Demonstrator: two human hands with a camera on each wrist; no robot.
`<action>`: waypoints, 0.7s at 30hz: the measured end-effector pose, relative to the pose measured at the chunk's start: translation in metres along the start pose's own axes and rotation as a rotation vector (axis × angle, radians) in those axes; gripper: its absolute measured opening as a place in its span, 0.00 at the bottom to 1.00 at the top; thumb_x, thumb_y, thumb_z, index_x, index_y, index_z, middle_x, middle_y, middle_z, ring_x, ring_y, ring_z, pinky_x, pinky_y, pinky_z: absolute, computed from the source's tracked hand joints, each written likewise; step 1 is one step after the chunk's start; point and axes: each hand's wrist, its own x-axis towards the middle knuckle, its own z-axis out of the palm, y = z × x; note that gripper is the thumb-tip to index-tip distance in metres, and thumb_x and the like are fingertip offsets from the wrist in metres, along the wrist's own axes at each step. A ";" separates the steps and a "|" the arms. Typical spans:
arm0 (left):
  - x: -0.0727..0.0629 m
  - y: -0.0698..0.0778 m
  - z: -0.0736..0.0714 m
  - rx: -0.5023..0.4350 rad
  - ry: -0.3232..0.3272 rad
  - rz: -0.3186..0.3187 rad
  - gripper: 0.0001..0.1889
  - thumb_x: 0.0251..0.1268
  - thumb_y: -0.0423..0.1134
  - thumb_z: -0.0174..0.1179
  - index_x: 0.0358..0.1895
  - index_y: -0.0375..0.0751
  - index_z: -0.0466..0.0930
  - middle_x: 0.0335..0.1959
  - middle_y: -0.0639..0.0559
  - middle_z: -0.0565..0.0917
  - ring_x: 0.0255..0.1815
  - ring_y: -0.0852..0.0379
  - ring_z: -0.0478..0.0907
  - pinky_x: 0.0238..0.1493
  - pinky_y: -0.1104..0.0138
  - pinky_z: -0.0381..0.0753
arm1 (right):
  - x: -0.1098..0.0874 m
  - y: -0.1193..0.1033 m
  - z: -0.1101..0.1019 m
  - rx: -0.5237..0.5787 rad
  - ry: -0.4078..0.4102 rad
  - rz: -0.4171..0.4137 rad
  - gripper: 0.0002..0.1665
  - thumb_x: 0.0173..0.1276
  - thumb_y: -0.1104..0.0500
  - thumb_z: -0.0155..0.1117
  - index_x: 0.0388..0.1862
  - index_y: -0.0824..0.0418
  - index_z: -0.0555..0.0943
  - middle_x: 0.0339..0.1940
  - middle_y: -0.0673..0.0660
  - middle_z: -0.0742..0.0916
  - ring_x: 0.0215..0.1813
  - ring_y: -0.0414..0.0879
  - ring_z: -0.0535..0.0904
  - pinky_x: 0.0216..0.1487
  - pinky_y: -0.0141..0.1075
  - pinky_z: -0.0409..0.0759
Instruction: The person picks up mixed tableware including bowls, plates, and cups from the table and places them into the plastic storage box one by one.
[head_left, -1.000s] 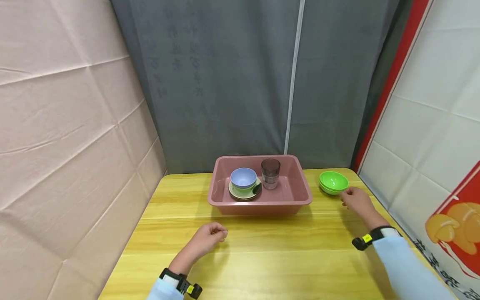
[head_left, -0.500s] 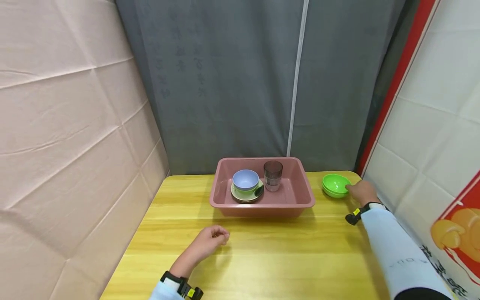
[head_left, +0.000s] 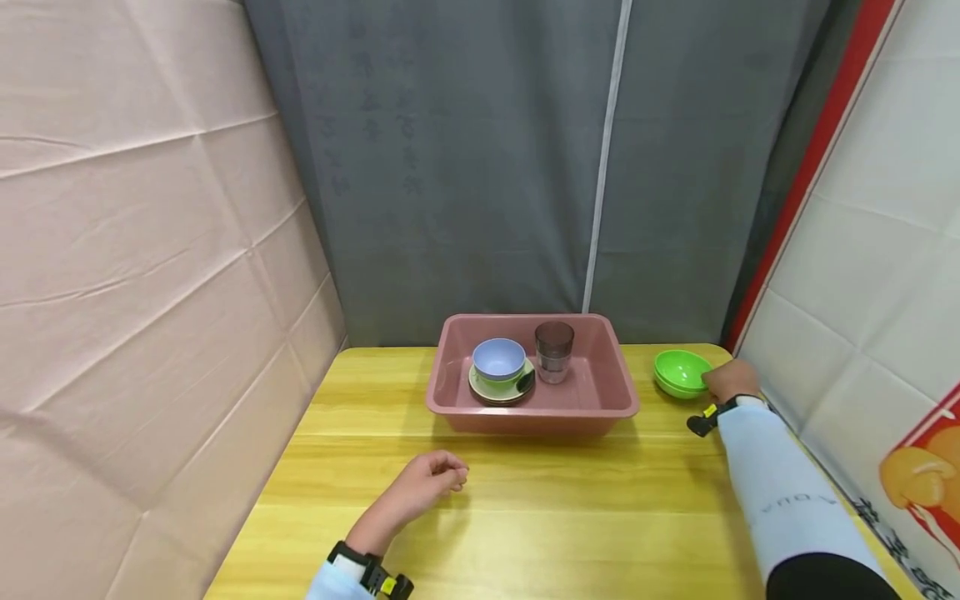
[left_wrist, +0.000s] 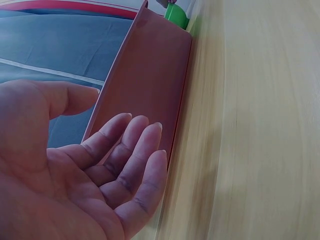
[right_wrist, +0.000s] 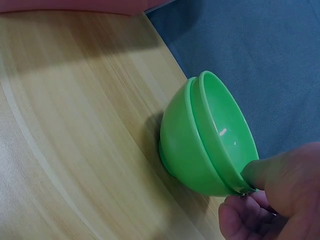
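Observation:
Two green bowls [head_left: 681, 371], one nested in the other, stand at the table's back right corner. My right hand [head_left: 731, 381] pinches them at the near right rim. In the right wrist view the thumb lies inside the upper bowl [right_wrist: 227, 120] and the curled fingers are under the rim; I cannot tell whether the lower bowl [right_wrist: 180, 150] is gripped too. My left hand [head_left: 423, 487] hovers over the table in front of the pink basin, holding nothing. Its fingers are loosely bent, palm showing in the left wrist view.
The pink basin [head_left: 534, 423] sits at the back middle. Inside it, a blue bowl [head_left: 498, 357] tops a green bowl on a stack of plates [head_left: 480, 388], beside a dark-topped glass [head_left: 554, 346]. A grey curtain [head_left: 450, 167] hangs behind; a white wall sheet [head_left: 862, 292] borders the right.
My right hand has moved forward to the green bowls and now grips their rim; a second ago it was beside them. The left hand stays in place. The head view has shifted slightly.

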 end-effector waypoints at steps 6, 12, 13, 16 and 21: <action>0.000 0.003 0.000 -0.006 0.004 -0.008 0.15 0.84 0.38 0.63 0.58 0.27 0.84 0.47 0.40 0.89 0.47 0.51 0.86 0.55 0.45 0.88 | -0.001 -0.002 -0.001 -0.022 0.030 -0.020 0.19 0.69 0.62 0.59 0.18 0.69 0.80 0.10 0.50 0.80 0.16 0.46 0.80 0.21 0.35 0.78; 0.000 0.002 0.000 -0.011 0.003 -0.020 0.15 0.84 0.39 0.63 0.58 0.27 0.84 0.47 0.40 0.89 0.47 0.52 0.85 0.56 0.46 0.89 | 0.002 -0.001 0.001 0.001 0.007 -0.014 0.20 0.73 0.59 0.57 0.24 0.72 0.80 0.11 0.52 0.83 0.15 0.43 0.81 0.21 0.32 0.80; 0.000 0.002 0.000 -0.012 0.000 -0.021 0.15 0.84 0.39 0.63 0.58 0.27 0.84 0.47 0.40 0.89 0.47 0.52 0.85 0.55 0.46 0.89 | 0.002 -0.001 0.000 0.009 0.003 -0.010 0.20 0.74 0.59 0.57 0.26 0.72 0.80 0.12 0.53 0.84 0.15 0.42 0.82 0.21 0.32 0.80; -0.001 0.002 0.000 -0.017 -0.001 -0.021 0.15 0.84 0.38 0.63 0.58 0.27 0.84 0.46 0.42 0.88 0.47 0.52 0.85 0.55 0.46 0.88 | 0.004 0.001 0.000 0.078 -0.017 0.019 0.20 0.76 0.58 0.56 0.33 0.76 0.79 0.15 0.57 0.86 0.17 0.45 0.86 0.22 0.33 0.83; -0.002 0.001 0.000 -0.021 0.007 -0.013 0.15 0.83 0.38 0.63 0.57 0.27 0.84 0.45 0.47 0.88 0.47 0.52 0.85 0.55 0.47 0.89 | 0.003 -0.001 -0.004 0.208 -0.040 0.072 0.21 0.80 0.56 0.54 0.42 0.78 0.76 0.20 0.61 0.87 0.22 0.49 0.89 0.24 0.34 0.86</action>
